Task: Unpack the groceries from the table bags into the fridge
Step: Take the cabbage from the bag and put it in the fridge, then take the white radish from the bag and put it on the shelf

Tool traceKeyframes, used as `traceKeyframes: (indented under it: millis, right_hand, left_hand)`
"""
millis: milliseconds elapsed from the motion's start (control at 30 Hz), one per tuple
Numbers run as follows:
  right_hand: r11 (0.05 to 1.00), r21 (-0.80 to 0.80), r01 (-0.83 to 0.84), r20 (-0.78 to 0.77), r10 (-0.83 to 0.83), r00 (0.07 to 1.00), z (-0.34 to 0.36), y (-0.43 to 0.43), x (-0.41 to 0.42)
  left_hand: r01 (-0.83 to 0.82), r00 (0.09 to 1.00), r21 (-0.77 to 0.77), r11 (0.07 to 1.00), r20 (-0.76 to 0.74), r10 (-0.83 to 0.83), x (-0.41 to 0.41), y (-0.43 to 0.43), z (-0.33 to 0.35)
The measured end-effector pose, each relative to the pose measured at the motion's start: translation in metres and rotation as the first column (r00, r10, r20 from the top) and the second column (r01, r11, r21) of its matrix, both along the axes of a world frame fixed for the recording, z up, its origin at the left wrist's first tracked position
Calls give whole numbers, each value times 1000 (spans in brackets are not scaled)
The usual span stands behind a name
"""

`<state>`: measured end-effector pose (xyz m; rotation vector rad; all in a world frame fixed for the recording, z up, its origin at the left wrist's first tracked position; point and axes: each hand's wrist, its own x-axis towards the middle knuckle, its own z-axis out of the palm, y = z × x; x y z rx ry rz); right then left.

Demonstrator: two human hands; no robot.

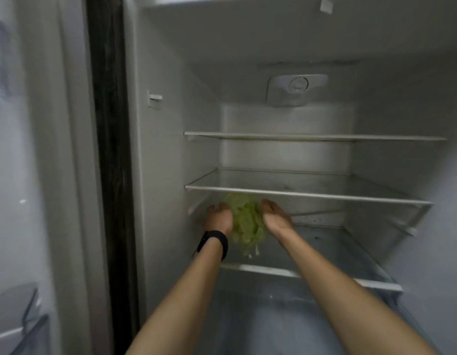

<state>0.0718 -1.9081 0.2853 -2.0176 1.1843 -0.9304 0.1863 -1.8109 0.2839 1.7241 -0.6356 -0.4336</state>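
While left hand (218, 217) and right hand (274, 213) cup it, fingers curled, one lettuce (246, 221) is at lowest shelf (260, 269) of three, left side: pale green, crinkled, blurry.

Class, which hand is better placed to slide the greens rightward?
Probably the left hand: it cups the greens on their left side, so it pushes toward bare shelf; the right hand blocks that way.

Dim, soft, blurry view with wide-angle bending at edges.
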Motion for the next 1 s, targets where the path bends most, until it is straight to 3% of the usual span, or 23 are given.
traceKeyframes:
  millis: [133, 267, 333, 500, 700, 800, 1000]
  right_hand:
    - [982, -153, -114, -347, 54, 936, 13, 44, -36]
    - [907, -275, -318, -659, 63, 749, 35, 105, -91]
    - [875, -303, -377, -716, 52, 696, 42, 138, -121]
    - [780, -445, -440, -570, 132, 811, 24, 230, -189]
    - [680, -615, -398, -297, 268, 916, -33, 339, -231]
    - [668, -617, -415, -217, 363, 906, -65, 390, -225]
    - [618, -490, -614, -210, 600, 772, -114, 505, -183]
  left_hand:
    - [102, 981, 102, 990, 158, -117, -36, 48, -7]
    - [124, 897, 261, 957, 382, -221, -73, 108, -8]
    - [87, 842, 277, 957, 494, -220, -91, 143, -11]
    - [13, 660, 209, 978, 733, -165, -131, 243, -22]
    - [-140, 451, 130, 982, 891, -54, -161, 385, -43]
    - [-254, 418, 145, 956, 908, -27, -162, 458, -61]
    - [-501, 457, 182, 846, 886, 80, -164, 614, -108]
